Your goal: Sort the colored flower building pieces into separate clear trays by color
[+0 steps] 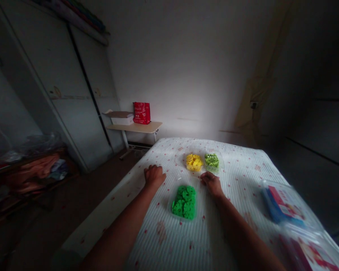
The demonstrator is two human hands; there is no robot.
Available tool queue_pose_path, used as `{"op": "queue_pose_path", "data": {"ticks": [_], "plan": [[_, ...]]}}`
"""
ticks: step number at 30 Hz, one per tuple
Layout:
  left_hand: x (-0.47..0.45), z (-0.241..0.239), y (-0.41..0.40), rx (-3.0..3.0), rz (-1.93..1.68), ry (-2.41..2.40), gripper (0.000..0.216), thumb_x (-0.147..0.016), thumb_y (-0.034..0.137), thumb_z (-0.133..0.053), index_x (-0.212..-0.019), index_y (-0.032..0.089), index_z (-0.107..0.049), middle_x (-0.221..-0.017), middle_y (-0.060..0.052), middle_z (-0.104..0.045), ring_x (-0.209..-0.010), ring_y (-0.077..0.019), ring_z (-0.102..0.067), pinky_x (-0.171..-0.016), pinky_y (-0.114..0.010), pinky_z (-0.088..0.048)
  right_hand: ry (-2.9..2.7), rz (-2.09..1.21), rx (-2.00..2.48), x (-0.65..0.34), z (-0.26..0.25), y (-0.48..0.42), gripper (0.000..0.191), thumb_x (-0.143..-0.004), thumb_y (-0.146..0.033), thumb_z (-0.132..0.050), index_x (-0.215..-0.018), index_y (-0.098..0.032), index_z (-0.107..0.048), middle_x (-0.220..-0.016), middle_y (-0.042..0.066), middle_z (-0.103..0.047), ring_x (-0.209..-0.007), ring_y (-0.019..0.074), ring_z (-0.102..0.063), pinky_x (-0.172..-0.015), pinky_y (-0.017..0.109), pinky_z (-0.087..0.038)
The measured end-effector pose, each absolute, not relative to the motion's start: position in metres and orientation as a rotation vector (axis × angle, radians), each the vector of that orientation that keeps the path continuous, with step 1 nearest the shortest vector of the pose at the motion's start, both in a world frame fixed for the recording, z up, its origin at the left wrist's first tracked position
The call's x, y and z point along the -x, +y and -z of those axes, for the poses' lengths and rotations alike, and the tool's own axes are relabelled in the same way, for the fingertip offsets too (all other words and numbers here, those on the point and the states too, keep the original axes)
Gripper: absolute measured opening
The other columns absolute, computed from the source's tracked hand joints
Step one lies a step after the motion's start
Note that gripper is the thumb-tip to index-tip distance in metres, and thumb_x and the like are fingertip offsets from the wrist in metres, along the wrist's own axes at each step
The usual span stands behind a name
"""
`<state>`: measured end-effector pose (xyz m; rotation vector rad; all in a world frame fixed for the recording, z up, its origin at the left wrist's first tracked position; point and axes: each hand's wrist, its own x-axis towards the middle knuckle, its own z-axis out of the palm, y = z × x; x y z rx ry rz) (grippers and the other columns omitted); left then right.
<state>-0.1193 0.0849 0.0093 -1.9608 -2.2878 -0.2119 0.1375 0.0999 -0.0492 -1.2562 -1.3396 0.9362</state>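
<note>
My left hand (154, 176) rests knuckles-up on the white spotted bedcover (243, 177), its fingers curled into a loose fist with nothing visible in it. My right hand (211, 182) lies on the cover too, fingers curled downward near the yellow tray; what they hold, if anything, is hidden. Between my forearms sits a clear tray of dark green flat pieces (184, 202). Beyond my hands stand a tray of yellow pieces (194, 162) and a tray of light green pieces (211, 160).
Clear plastic packs with blue and red contents (282, 207) lie at the right of the bed. A small side table (135, 127) with a red bag (141, 112) and a white box stands by the far wall. Tall cabinets (67, 94) and clutter (31, 169) fill the left side.
</note>
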Motion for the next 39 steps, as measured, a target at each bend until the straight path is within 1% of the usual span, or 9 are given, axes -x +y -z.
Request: {"op": "queue_pose_path", "data": {"ticks": [5, 8, 11, 14, 17, 19, 26, 33, 39], "plan": [[0.110, 0.000, 0.100, 1.908, 0.157, -2.378, 0.027, -0.080, 0.023, -0.042, -0.093, 0.015, -0.064, -0.094, -0.014, -0.065, -0.090, -0.0242, -0.059, -0.074, -0.035, -0.043, -1.330, -0.934, 1.216, -0.139, 0.053, 0.102, 0.016, -0.060, -0.033, -0.051, -0.063, -0.018, -0.055, -0.052, -0.002, -0.052, -0.048, 0.0104, -0.044, -0.048, 0.023, -0.035], [0.110, 0.002, 0.100, 1.886, 0.174, -2.376, 0.029, -0.081, 0.028, -0.042, -0.098, 0.015, -0.062, -0.099, -0.015, -0.063, -0.093, -0.0251, -0.057, -0.075, -0.036, -0.043, -1.315, -0.949, 1.193, -0.139, 0.056, 0.104, 0.016, -0.061, -0.034, -0.052, -0.063, -0.018, -0.055, -0.052, -0.003, -0.053, -0.047, 0.0099, -0.044, -0.047, 0.023, -0.034], [0.113, 0.002, 0.104, 1.847, 0.241, -2.315, 0.037, -0.077, 0.038, -0.048, -0.106, 0.017, -0.059, -0.110, -0.016, -0.058, -0.105, -0.0291, -0.048, -0.085, -0.044, -0.039, -1.303, -0.967, 1.192, -0.138, 0.057, 0.105, 0.016, -0.060, -0.034, -0.053, -0.062, -0.018, -0.055, -0.052, -0.003, -0.052, -0.047, 0.0097, -0.044, -0.048, 0.023, -0.034], [0.118, 0.003, 0.114, 1.817, 0.270, -2.325, 0.049, -0.072, 0.048, -0.052, -0.112, 0.021, -0.056, -0.124, -0.016, -0.049, -0.119, -0.0359, -0.034, -0.092, -0.057, -0.027, -1.308, -0.961, 1.188, -0.138, 0.056, 0.104, 0.014, -0.060, -0.032, -0.053, -0.062, -0.018, -0.055, -0.051, -0.004, -0.051, -0.047, 0.0097, -0.044, -0.048, 0.022, -0.034], [0.125, 0.004, 0.126, 1.772, 0.249, -2.509, 0.063, -0.064, 0.059, -0.054, -0.118, 0.026, -0.053, -0.139, -0.014, -0.033, -0.127, -0.0429, -0.017, -0.092, -0.065, -0.019, -1.315, -0.956, 1.177, -0.139, 0.057, 0.105, 0.013, -0.061, -0.031, -0.052, -0.062, -0.018, -0.055, -0.050, -0.005, -0.049, -0.047, 0.0096, -0.044, -0.048, 0.022, -0.034], [0.129, 0.004, 0.132, 1.741, 0.246, -2.629, 0.066, -0.062, 0.062, -0.053, -0.119, 0.027, -0.053, -0.143, -0.013, -0.028, -0.127, -0.0452, -0.016, -0.091, -0.067, -0.018, -1.309, -0.967, 1.179, -0.139, 0.059, 0.106, 0.014, -0.062, -0.031, -0.053, -0.064, -0.018, -0.055, -0.052, -0.004, -0.050, -0.047, 0.0097, -0.044, -0.049, 0.023, -0.034], [0.136, 0.000, 0.137, 1.712, 0.305, -2.754, 0.049, -0.065, 0.053, -0.050, -0.106, 0.027, -0.062, -0.134, -0.013, -0.037, -0.114, -0.0397, -0.037, -0.089, -0.060, -0.028, -1.303, -0.970, 1.167, -0.139, 0.059, 0.106, 0.013, -0.061, -0.030, -0.052, -0.063, -0.018, -0.055, -0.053, -0.004, -0.052, -0.048, 0.0095, -0.044, -0.050, 0.023, -0.035], [0.142, -0.009, 0.133, 1.695, 0.359, -2.633, 0.050, -0.065, 0.054, -0.049, -0.105, 0.028, -0.062, -0.134, -0.012, -0.039, -0.113, -0.0389, -0.038, -0.086, -0.056, -0.030, -1.322, -0.952, 1.187, -0.139, 0.057, 0.104, 0.013, -0.061, -0.030, -0.051, -0.064, -0.018, -0.056, -0.055, -0.004, -0.053, -0.050, 0.0104, -0.047, -0.052, 0.023, -0.037], [0.149, -0.045, 0.124, 1.702, 0.524, -2.499, 0.051, -0.059, 0.052, -0.057, -0.099, 0.023, -0.066, -0.125, -0.014, -0.047, -0.112, -0.0429, -0.038, -0.088, -0.058, -0.026, -1.292, -0.968, 1.192, -0.138, 0.050, 0.101, 0.014, -0.059, -0.032, -0.053, -0.061, -0.018, -0.054, -0.051, -0.004, -0.051, -0.047, 0.0101, -0.045, -0.049, 0.023, -0.036]]}}
